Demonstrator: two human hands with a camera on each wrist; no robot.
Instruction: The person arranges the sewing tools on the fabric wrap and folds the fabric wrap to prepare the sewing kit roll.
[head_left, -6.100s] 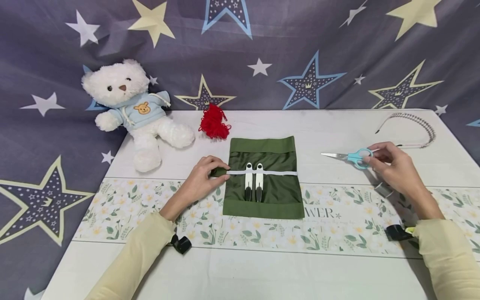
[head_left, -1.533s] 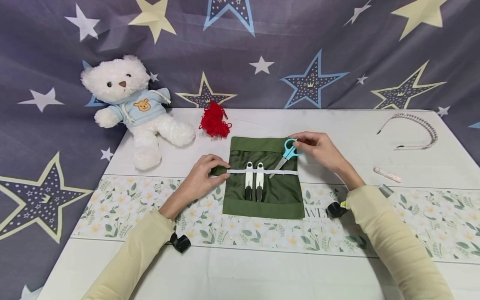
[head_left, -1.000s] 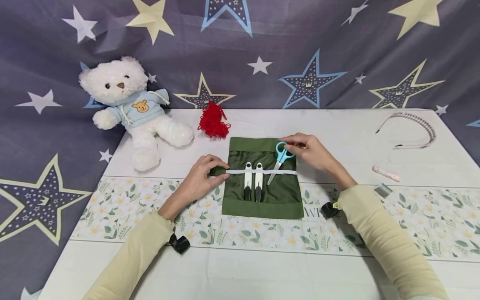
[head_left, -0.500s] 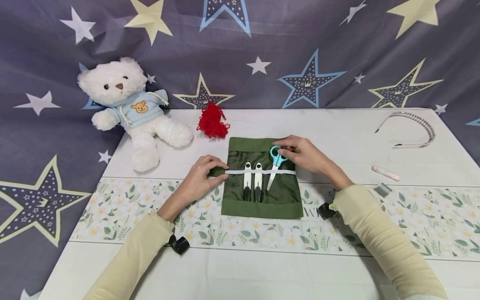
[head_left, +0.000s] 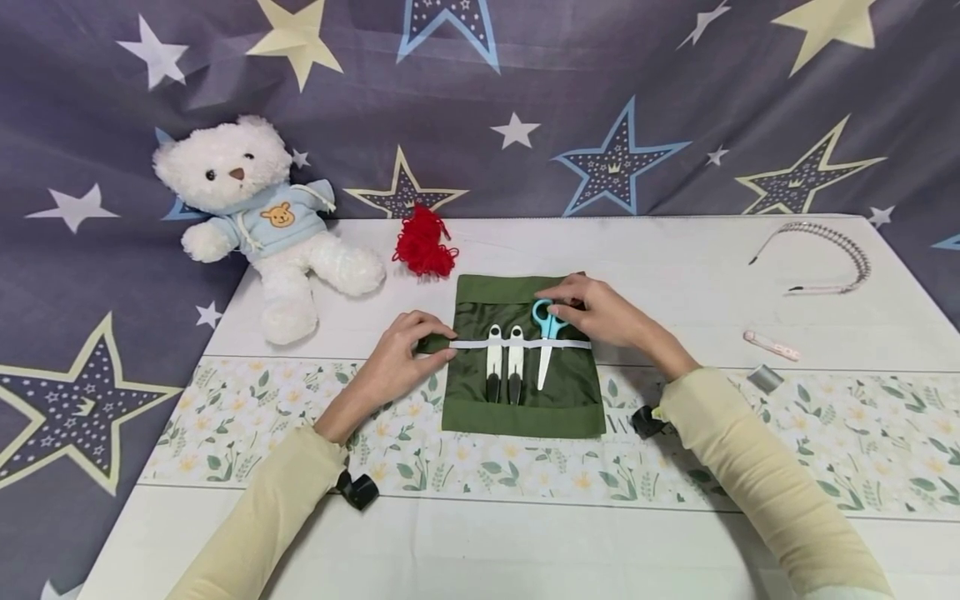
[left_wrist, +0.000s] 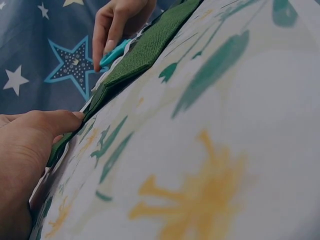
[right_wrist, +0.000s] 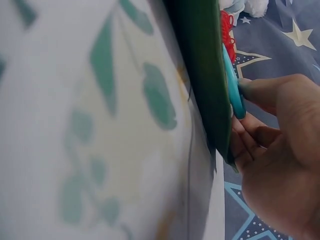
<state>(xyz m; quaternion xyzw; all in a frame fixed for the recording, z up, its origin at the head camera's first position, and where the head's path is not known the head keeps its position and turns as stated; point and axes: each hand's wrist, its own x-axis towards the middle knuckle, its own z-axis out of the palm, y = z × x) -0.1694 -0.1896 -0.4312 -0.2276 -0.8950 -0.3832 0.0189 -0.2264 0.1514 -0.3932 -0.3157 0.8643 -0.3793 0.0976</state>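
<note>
1. Room and surface: a dark cloth backdrop [head_left: 480,92], printed with stars, is hung at the left and behind; a white table [head_left: 480,550] is crossed by a flowered strip, its lettering partly covered.
2. Far left: a white plush bear [head_left: 283,225] in a pale blue top is seated against the backdrop.
3. Left of centre: the edge of a green cloth panel [head_left: 525,419] is pinched by the left hand [head_left: 402,357]; the lower fingers are hidden. Behind, a bundle of red yarn [head_left: 424,242] is seen, loosely looped.
4. Centre: the panel is framed by matte hems and creased, glossy within. Two white tools [head_left: 494,360] with dark tips are set upright along its narrow white band [head_left: 471,343].
5. Right of these: scissors [head_left: 545,367] are laid on the panel, blades toward the lower hem; their turquoise handles are pinched by the right hand [head_left: 600,312], by which one loop is partly covered.
6. Far right: a grey cylinder [head_left: 765,379], a slim pink object [head_left: 771,345], not clearly identifiable, and a curved, ridged headband [head_left: 843,240] are shown.
</note>
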